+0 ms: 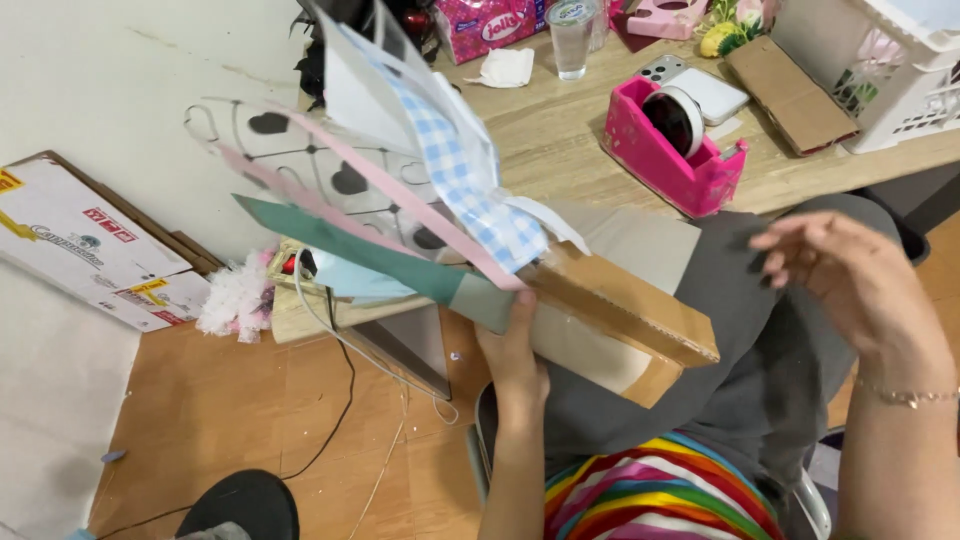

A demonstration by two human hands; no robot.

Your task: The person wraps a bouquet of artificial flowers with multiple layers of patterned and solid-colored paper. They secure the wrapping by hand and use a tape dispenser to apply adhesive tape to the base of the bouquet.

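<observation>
In the head view the left hand (513, 352) rises from the bottom edge on a bare forearm, fingers pointing toward 12 o'clock and curled around the lower edge of a long cardboard box (625, 315). The hand grasps the box where a green paper sheet (350, 248) wraps onto it. The box runs from about 10 o'clock to 4 o'clock across the person's lap, its brown taped end lying at 4 o'clock from the left hand.

A fan of wrapping sheets juts from the box toward 10 and 11 o'clock: the green one lowest, a pink strip (360, 195) above it, a clear sheet with black hearts (300, 165), and a blue-and-white checked sheet (465, 185) on top.

The right hand (845, 275) hovers at 3 o'clock from the box, well apart from it, palm down, fingers spread and loose, holding nothing. A thin bracelet (910, 397) circles its wrist.

On the wooden table (560, 150) at 12 o'clock stands a pink tape dispenser (670, 145), with a clear drinking glass (572, 35) beyond it.
</observation>
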